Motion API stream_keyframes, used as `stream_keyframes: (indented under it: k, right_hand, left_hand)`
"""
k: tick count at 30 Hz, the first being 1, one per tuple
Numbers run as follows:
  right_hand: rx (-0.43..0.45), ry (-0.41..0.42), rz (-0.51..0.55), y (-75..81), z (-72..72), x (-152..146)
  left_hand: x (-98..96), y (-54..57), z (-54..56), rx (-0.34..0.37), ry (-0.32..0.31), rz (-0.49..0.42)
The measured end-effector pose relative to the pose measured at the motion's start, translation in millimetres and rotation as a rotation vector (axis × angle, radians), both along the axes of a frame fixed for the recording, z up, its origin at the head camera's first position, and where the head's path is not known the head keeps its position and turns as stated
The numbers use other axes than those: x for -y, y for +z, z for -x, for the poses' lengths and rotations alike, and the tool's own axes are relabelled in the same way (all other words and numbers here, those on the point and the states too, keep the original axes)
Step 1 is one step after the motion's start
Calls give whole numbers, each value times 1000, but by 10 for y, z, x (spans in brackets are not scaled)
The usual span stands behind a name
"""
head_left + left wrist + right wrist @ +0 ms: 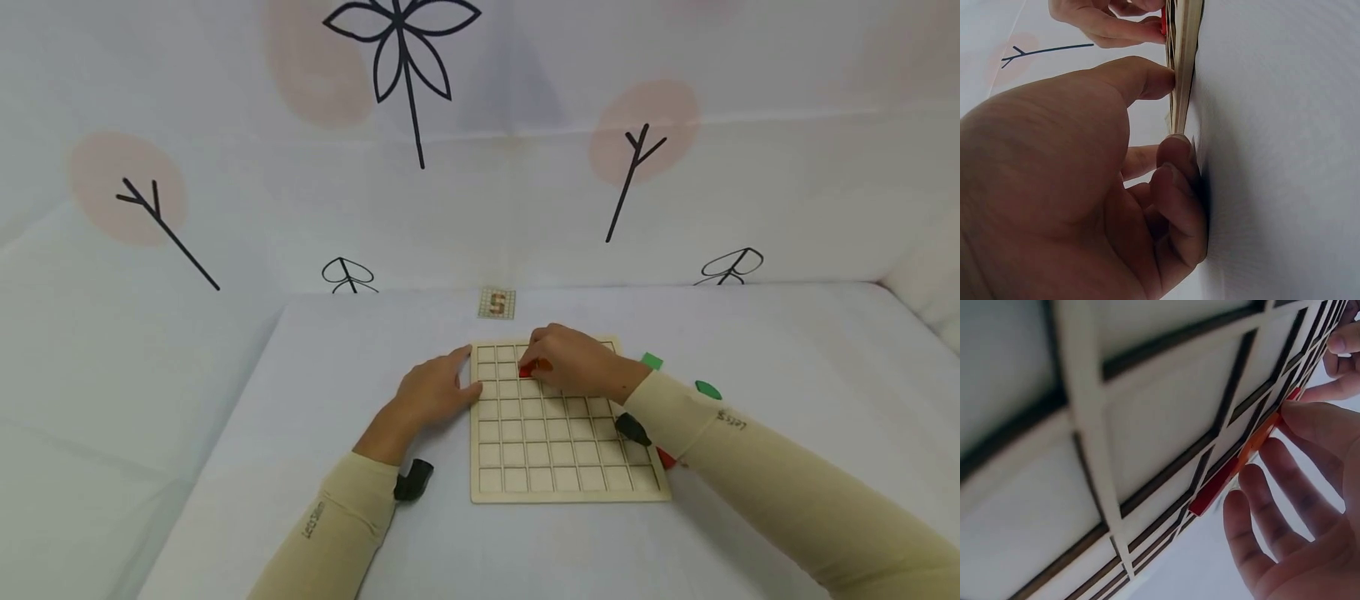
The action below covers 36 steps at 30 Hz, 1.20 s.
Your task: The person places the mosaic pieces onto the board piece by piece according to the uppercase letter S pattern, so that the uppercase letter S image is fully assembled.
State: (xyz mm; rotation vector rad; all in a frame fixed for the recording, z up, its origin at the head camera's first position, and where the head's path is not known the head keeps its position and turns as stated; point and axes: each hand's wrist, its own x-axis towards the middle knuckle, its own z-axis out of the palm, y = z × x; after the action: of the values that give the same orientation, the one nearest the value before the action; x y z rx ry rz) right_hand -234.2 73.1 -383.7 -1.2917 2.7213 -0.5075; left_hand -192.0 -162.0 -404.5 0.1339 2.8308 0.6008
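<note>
A pale wooden grid board lies flat on the white table. At its upper left my left hand rests, thumb on the board's side rim and forefinger at the corner. In the left wrist view the lower fingers curl beside the board's edge, against the table. Over the upper rows, my right hand pinches a small red piece at the grid. An orange piece and another red piece lie in line with it in the right wrist view; in the head view the hand mostly hides these.
Behind the board lies a small card with an S pattern on a grid. To the right of the board are a green square piece, a green leaf-shaped piece and a red piece partly behind the right sleeve. A patterned white cloth hangs behind.
</note>
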Motion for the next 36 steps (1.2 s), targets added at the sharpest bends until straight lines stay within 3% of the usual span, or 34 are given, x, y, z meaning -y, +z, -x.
stream_keyframes:
  k: [7, 19, 27, 32, 36]
  right_hand:
    - [-25, -32, -6, 15, -26, -72]
    - [-114, -295, 101, 210, -211, -786]
    - [-147, -379, 211, 194, -343, -1050]
    - [-153, -422, 282, 186, -361, -1156]
    - [-118, -470, 275, 147, -345, -1246]
  left_hand:
    - [-18, -1, -9, -12, -1, -3]
    - [-34, -23, -15, -28, -1, 4]
    - [-4, -66, -15, -15, 4, 7]
    - [-12, -44, -18, -30, 10, -1]
    - [-27, -37, -19, -16, 13, -8]
